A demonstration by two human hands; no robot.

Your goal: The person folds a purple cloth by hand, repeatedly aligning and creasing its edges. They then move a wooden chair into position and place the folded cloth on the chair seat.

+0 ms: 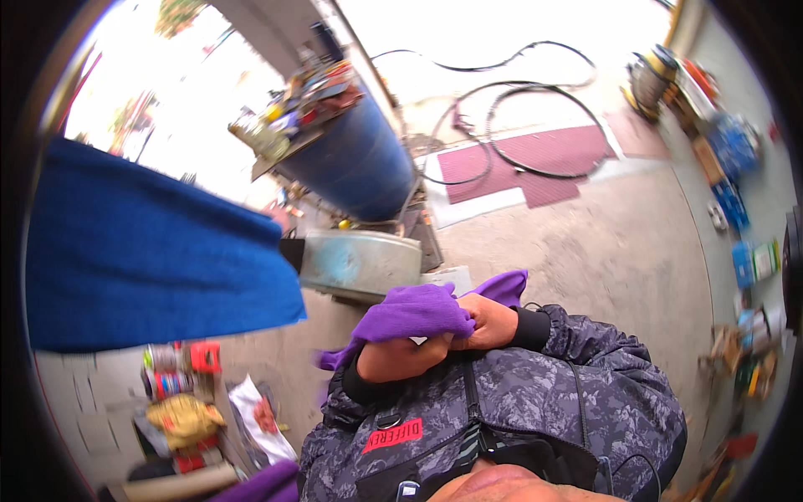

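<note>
Close to my chest, a soft purple cloth [411, 310] is bunched between my two hands. It drapes over the back of my left hand [401, 359], whose fingers are curled beneath it. My right hand [491, 321] is closed on the cloth right beside the left, with one corner sticking out behind the wrist. The other end trails off past my left wrist and looks blurred. Folds cover part of the fingers of both hands.
A blue towel [163, 257] hangs at the left. Ahead stand a grey metal housing [364, 260] and a blue drum [357, 157] topped with clutter. A black hose [546, 172] lies coiled over maroon matting [464, 169]. Boxes [743, 263] line the right wall.
</note>
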